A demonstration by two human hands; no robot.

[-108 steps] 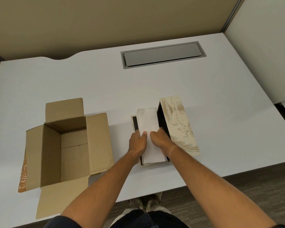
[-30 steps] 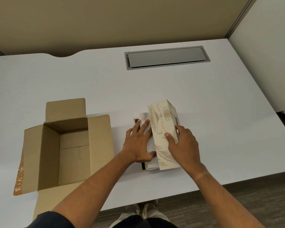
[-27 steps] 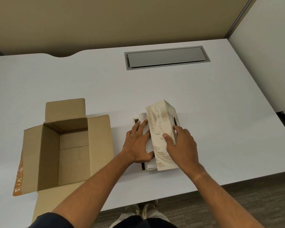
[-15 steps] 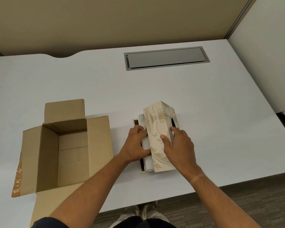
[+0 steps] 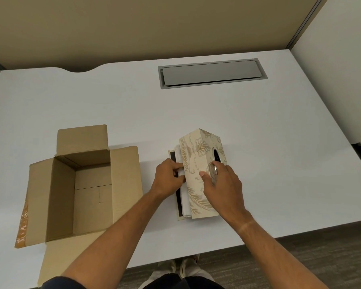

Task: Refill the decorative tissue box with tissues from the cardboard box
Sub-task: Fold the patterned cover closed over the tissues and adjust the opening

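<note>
The cream and gold decorative tissue box cover (image 5: 197, 161) is tilted over its flat base (image 5: 178, 202), hinged down along the right side. A stack of white tissues (image 5: 184, 202) lies on the base and shows under the cover's left edge. My right hand (image 5: 221, 188) rests on top of the cover near its oval slot and holds it. My left hand (image 5: 169, 178) sits at the cover's left edge with fingers curled against the tissues. The open cardboard box (image 5: 79, 188) stands to the left, its inside looking empty.
A white desk (image 5: 258, 142) carries everything; its front edge runs just below the tissue box. A grey cable hatch (image 5: 212, 73) is set into the desk at the back. Partition walls stand behind and to the right.
The cover has swung from lying open on the right to tilting down over the tissues. My right hand moved onto its top; my left hand curled in at the tissues' left side.
</note>
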